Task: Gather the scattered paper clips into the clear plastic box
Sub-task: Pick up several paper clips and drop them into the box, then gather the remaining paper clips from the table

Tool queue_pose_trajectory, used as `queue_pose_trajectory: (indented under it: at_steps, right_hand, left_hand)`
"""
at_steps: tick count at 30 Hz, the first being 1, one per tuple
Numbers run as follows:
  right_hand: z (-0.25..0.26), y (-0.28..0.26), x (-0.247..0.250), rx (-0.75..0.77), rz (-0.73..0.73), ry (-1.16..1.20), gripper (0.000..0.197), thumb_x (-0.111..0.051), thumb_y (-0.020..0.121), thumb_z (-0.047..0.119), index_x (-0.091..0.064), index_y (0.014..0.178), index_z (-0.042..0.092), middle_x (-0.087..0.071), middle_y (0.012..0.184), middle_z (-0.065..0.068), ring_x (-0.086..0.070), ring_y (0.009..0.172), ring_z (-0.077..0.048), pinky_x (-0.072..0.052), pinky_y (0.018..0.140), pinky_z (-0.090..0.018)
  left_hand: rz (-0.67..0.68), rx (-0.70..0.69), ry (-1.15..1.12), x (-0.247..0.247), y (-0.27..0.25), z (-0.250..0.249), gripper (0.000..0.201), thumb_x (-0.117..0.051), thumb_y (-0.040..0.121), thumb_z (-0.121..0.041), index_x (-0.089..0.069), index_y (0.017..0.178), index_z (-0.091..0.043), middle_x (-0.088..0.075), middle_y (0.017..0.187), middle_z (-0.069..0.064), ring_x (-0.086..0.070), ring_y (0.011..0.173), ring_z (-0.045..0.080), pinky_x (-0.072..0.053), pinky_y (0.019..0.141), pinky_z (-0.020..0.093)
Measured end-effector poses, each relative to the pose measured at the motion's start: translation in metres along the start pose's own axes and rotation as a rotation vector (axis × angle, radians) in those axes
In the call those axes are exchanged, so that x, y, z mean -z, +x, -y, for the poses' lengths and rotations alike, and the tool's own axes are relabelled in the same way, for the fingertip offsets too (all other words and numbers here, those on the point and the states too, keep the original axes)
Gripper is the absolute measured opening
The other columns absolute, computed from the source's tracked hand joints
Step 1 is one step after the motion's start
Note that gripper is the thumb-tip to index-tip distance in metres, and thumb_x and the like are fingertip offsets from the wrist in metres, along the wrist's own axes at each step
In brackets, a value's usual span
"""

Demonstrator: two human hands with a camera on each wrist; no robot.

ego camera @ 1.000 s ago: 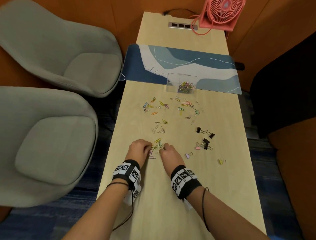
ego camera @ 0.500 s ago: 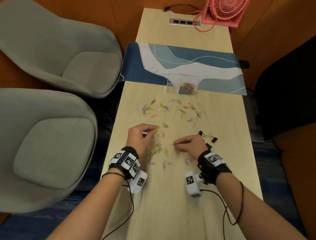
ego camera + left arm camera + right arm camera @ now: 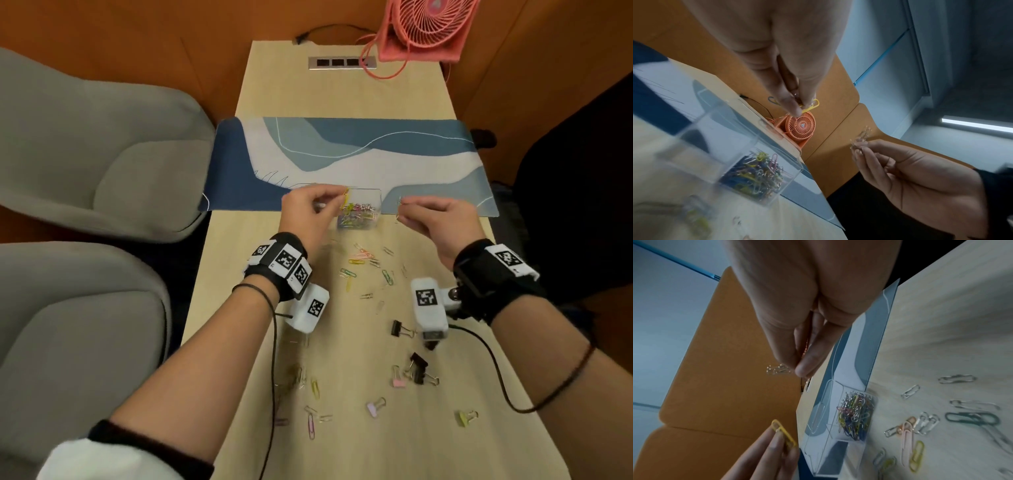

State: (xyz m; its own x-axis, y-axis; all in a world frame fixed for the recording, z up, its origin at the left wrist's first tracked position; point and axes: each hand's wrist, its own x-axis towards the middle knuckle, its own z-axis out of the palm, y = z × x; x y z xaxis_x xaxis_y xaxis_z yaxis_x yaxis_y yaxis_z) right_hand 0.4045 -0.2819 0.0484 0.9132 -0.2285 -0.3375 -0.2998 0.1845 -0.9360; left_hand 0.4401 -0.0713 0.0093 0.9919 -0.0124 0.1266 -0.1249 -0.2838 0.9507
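The clear plastic box (image 3: pixel 379 198) stands at the near edge of the blue desk mat, with a heap of coloured paper clips (image 3: pixel 358 216) inside. My left hand (image 3: pixel 343 198) hovers over the box's left side and pinches yellow paper clips (image 3: pixel 813 105) between thumb and fingers. Just right of the box, my right hand (image 3: pixel 402 205) pinches a small bunch of silver paper clips (image 3: pixel 777 369). More loose clips (image 3: pixel 359 257) lie scattered on the table below the box, and others (image 3: pixel 311 387) lie nearer to me.
Black binder clips (image 3: pixel 419 368) and pastel ones (image 3: pixel 375 407) lie on the table's near right. The blue desk mat (image 3: pixel 342 154) crosses the table. A pink fan (image 3: pixel 428 27) and a socket strip (image 3: pixel 337 62) sit at the far end. Grey chairs (image 3: pixel 102 154) stand to the left.
Both hands lifted off the near pile of clips and travelled forward to the box, each carrying clips. The view also moved closer to the table.
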Motion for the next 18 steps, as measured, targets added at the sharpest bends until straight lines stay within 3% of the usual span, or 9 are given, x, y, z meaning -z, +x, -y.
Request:
queue_pose_trajectory:
  at_steps: [4, 9, 12, 15, 18]
  right_hand:
    - [-0.003, 0.031, -0.005, 0.068, -0.008, 0.036, 0.014, -0.073, 0.075, -0.007, -0.072, 0.088, -0.001, -0.072, 0.082, -0.011, -0.069, 0.075, -0.017, -0.057, 0.078, -0.022]
    - [-0.010, 0.059, -0.007, 0.138, -0.048, 0.041, 0.015, -0.075, 0.074, -0.006, -0.073, 0.089, -0.001, -0.073, 0.086, -0.014, -0.071, 0.076, -0.017, -0.056, 0.075, -0.022]
    - [-0.018, 0.070, -0.009, 0.154, -0.098, 0.032, 0.014, -0.076, 0.074, -0.003, -0.074, 0.087, 0.000, -0.073, 0.083, -0.014, -0.071, 0.074, -0.019, -0.056, 0.074, -0.024]
    - [-0.026, 0.075, -0.015, 0.246, -0.100, -0.189, 0.012, -0.076, 0.072, 0.003, -0.077, 0.081, 0.012, -0.074, 0.077, -0.008, -0.072, 0.071, -0.018, -0.057, 0.072, -0.025]
    - [-0.028, 0.076, -0.026, 0.414, -0.086, -0.599, 0.014, -0.073, 0.071, 0.008, -0.077, 0.076, 0.021, -0.072, 0.073, 0.008, -0.064, 0.063, -0.002, -0.050, 0.067, -0.009]
  left_hand:
    - [0.007, -0.011, 0.040, -0.026, 0.028, 0.004, 0.014, -0.071, 0.087, -0.012, -0.077, 0.100, -0.012, -0.074, 0.094, -0.003, -0.069, 0.084, 0.010, -0.059, 0.076, 0.026]
    - [-0.008, -0.043, 0.124, -0.043, 0.034, 0.021, 0.014, -0.072, 0.085, -0.012, -0.078, 0.097, -0.014, -0.074, 0.092, -0.004, -0.068, 0.083, 0.002, -0.057, 0.078, 0.023]
    - [0.022, -0.007, 0.149, -0.046, 0.034, 0.026, 0.015, -0.075, 0.081, -0.007, -0.078, 0.094, -0.014, -0.075, 0.092, -0.003, -0.070, 0.082, 0.004, -0.058, 0.081, 0.027]
    - [0.053, 0.015, 0.139, -0.046, 0.034, 0.028, 0.019, -0.075, 0.078, -0.001, -0.079, 0.091, -0.015, -0.075, 0.093, -0.002, -0.071, 0.079, 0.009, -0.060, 0.078, 0.030]
    - [0.025, -0.033, 0.108, -0.040, 0.031, 0.027, 0.019, -0.074, 0.078, 0.000, -0.078, 0.091, -0.014, -0.072, 0.094, -0.003, -0.071, 0.079, 0.010, -0.061, 0.074, 0.030]
